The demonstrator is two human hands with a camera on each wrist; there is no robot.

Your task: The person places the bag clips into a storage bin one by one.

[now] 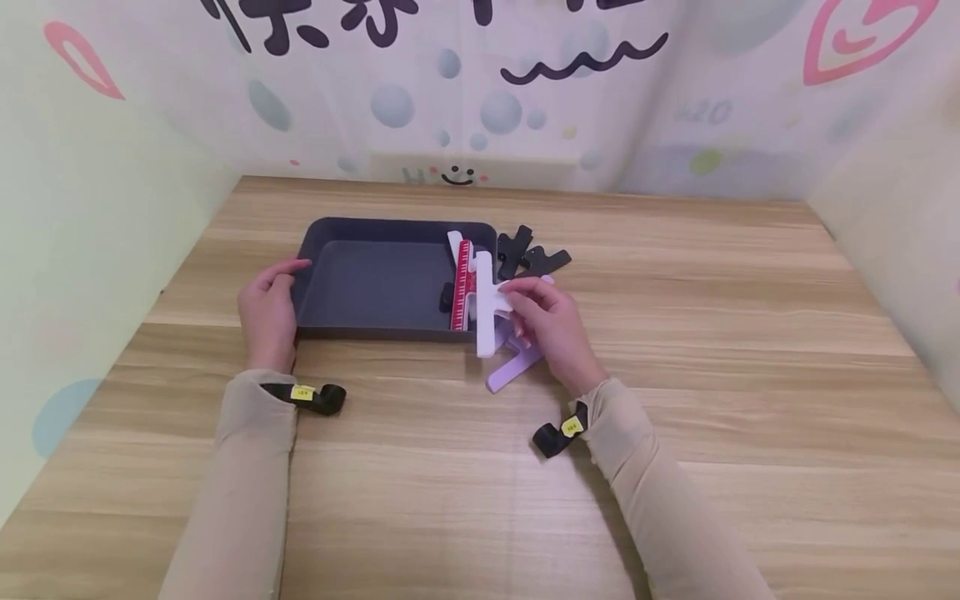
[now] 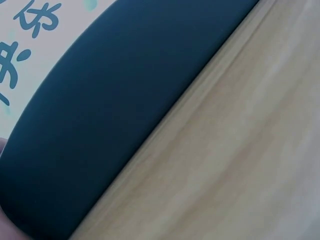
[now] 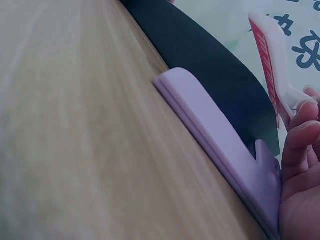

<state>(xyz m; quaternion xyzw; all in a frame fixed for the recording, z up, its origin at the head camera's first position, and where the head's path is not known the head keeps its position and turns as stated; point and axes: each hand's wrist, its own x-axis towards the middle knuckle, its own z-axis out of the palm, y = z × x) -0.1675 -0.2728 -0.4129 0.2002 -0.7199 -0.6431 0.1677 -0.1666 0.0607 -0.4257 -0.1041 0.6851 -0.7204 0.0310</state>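
— Which step?
— Apparently a transfer: the right hand [image 1: 557,329] pinches a white clip [image 1: 485,308] over the tray's [image 1: 360,283] right rim. The left hand [image 1: 268,317] touches the left wall; grip unclear. Next calls for clearing that rim.
— Counts?
— Inside: one red clip [image 1: 461,287], one white piece [image 1: 454,242], one black piece [image 1: 446,298]. Outside: two black clips [image 1: 515,250], at least one purple clip [image 1: 512,371].

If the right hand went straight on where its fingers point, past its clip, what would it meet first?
Probably the red clip in the tray, beyond the white clip in the right hand; height is unclear, so the tray's rim could come first.
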